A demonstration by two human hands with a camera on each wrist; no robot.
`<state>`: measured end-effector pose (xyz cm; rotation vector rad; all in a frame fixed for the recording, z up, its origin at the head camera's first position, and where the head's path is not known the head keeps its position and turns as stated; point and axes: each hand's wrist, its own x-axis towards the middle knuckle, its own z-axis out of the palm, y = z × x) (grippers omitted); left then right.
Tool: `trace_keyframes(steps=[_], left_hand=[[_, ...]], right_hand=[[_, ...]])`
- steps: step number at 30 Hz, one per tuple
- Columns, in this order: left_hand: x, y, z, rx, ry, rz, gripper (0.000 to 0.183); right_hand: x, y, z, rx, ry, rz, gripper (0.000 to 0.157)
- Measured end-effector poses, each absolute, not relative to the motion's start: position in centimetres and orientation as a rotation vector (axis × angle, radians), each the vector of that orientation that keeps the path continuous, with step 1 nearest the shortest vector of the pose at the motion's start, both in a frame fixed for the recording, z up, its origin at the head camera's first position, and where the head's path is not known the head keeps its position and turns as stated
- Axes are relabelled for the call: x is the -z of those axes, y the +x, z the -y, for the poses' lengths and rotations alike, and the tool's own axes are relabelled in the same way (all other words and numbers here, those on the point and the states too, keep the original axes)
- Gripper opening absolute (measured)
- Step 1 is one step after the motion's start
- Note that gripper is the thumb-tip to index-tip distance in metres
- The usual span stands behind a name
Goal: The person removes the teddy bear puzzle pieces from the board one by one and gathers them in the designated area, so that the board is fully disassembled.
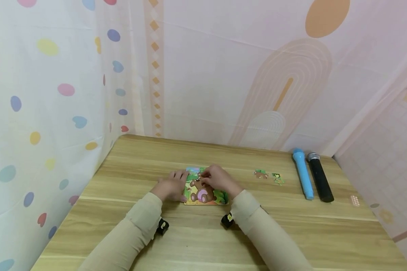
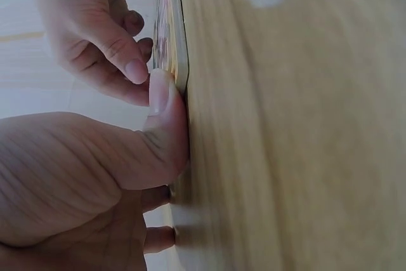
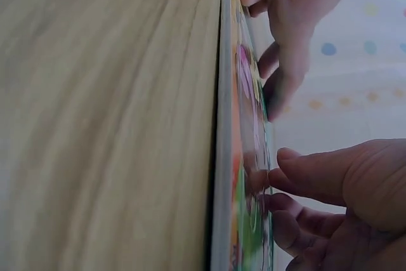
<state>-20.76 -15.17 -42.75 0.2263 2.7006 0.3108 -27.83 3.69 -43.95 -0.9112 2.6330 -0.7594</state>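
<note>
A jigsaw puzzle board (image 1: 201, 196) with a brown bear picture lies flat on the table. My left hand (image 1: 172, 186) steadies its left side, fingers spread. In the left wrist view the left thumb (image 2: 163, 103) presses against a board corner, while other fingertips (image 2: 160, 239) come down beside the board. My right hand (image 1: 220, 178) is over the bear's upper part, its fingers bent. Seen from the right wrist, the right thumb and fingertips (image 3: 283, 204) are right at the board's surface; I cannot tell whether they pinch a puzzle piece.
Several loose puzzle pieces (image 1: 261, 173) lie to the right of the board. Farther right are a blue microphone (image 1: 303, 175) and a black microphone (image 1: 320, 178), side by side. A small pink-and-white item (image 1: 355, 201) sits near the table's right edge. Patterned curtains (image 1: 203, 75) hang behind the table.
</note>
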Motion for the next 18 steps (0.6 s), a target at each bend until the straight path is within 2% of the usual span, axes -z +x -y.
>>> trace_keyframes(steps=[8, 18], left_hand=[[42.7, -20.7, 15.2, -0.318, 0.233, -2.706, 0.096], [43.0, -20.8, 15.3, -0.318, 0.242, -2.719, 0.097]], right_hand=[[44.1, -27.9, -3.0, 0.770, -0.902, -2.657, 0.013], [44.5, -27.2, -2.5, 0.707, -0.851, -2.770, 0.016]])
